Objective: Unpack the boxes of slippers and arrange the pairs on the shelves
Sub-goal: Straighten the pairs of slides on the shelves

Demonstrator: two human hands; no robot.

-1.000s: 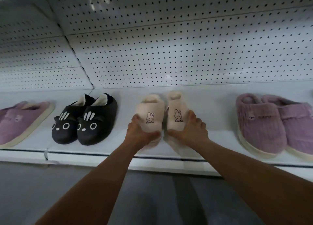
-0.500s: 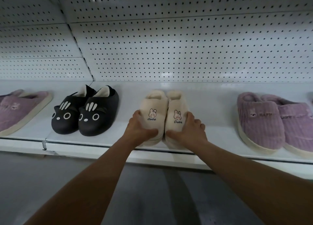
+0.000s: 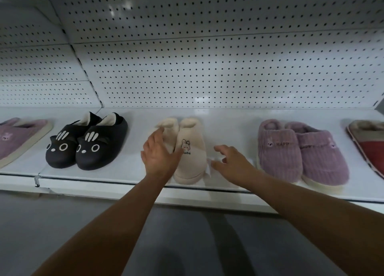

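A pair of cream fluffy slippers (image 3: 190,151) with a small rabbit print stands on the white shelf (image 3: 133,172), toes toward me. My left hand (image 3: 160,155) hovers in front of the left slipper with fingers spread, hiding most of it. To the right of the pair, my right hand (image 3: 231,161) hangs open over the shelf, apart from the slippers and holding nothing. Black cat-face slippers (image 3: 85,144) sit to the left and purple corduroy slippers (image 3: 299,153) to the right.
Another purple slipper (image 3: 18,138) lies at the far left edge and a red one (image 3: 368,147) at the far right. White pegboard (image 3: 207,68) backs the shelf. Grey floor (image 3: 187,244) lies below the shelf's front lip.
Both hands have let go of the cream slippers, which now stand on the shelf. My right hand moved away to the right and my left hand opened.
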